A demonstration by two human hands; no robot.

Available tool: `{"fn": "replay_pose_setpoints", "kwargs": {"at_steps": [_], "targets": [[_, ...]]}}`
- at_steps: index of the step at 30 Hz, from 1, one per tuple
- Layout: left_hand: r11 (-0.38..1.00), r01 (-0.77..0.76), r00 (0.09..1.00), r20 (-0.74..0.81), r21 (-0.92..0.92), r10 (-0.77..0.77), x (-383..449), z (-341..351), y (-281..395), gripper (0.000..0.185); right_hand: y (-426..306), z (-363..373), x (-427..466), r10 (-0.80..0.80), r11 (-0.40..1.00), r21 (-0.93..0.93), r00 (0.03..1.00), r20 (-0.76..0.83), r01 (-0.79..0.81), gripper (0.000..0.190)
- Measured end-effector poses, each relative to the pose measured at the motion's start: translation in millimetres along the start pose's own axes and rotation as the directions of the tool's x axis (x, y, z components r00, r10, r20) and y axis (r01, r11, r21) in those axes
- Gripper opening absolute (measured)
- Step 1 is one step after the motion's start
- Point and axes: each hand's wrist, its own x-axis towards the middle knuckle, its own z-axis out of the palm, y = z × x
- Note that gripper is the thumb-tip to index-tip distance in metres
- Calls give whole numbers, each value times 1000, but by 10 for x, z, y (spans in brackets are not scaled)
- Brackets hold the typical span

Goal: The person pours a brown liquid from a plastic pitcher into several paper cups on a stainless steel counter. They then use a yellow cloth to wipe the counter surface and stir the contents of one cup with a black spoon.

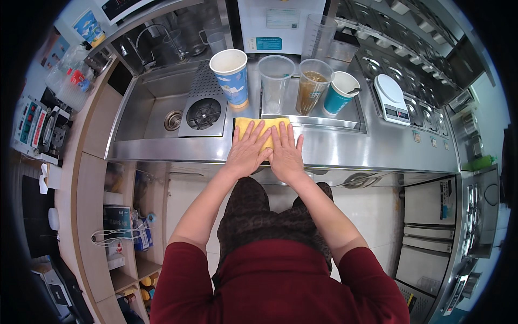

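A yellow cloth (244, 122) with a dark edge lies folded on the stainless steel counter (348, 150) near its front edge. My left hand (247, 149) rests flat on it, fingers spread. Beside it, my right hand (285, 152) also presses on the cloth, and the two thumbs meet. Behind the cloth stand a tall blue paper cup (234, 83), a clear plastic cup (275, 87) that looks empty, a plastic cup of brown drink (311, 95) and a teal paper cup (339, 97) with a dark utensil in it.
Left of the cups are a steel sink (151, 109) with a faucet (145, 50) and a cup rinser (203, 114). On the right sits a white kitchen scale (391, 97) beside lidded steel containers (412, 109). A clear measuring jug (318, 36) stands at the back.
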Motion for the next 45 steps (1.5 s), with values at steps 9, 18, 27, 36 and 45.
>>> {"fn": "replay_pose_setpoints", "kwargs": {"at_steps": [9, 18, 27, 36, 45], "targets": [[1000, -18, 999, -40, -7, 18, -106, -53, -221, 59, -192, 132, 68, -43, 999, 16, 996, -77, 44, 63], [1000, -17, 999, -48, 2, 17, -119, -17, -241, 59, -192, 98, 68, -42, 999, 32, 998, -41, 44, 63], [1000, -11, 999, -42, -11, 11, -129, -34, -237, 58, -185, 138, 55, -54, 998, 26, 995, -81, 56, 64], [1000, -7, 999, -42, -6, 7, -123, -38, -233, 61, -78, 24, -9, -91, 995, 44, 995, -28, 92, 63], [991, 74, 997, -28, -114, -78, -66, -85, -186, 55, 4, 31, 8, -143, 988, 57, 988, -60, 147, 61]]}}
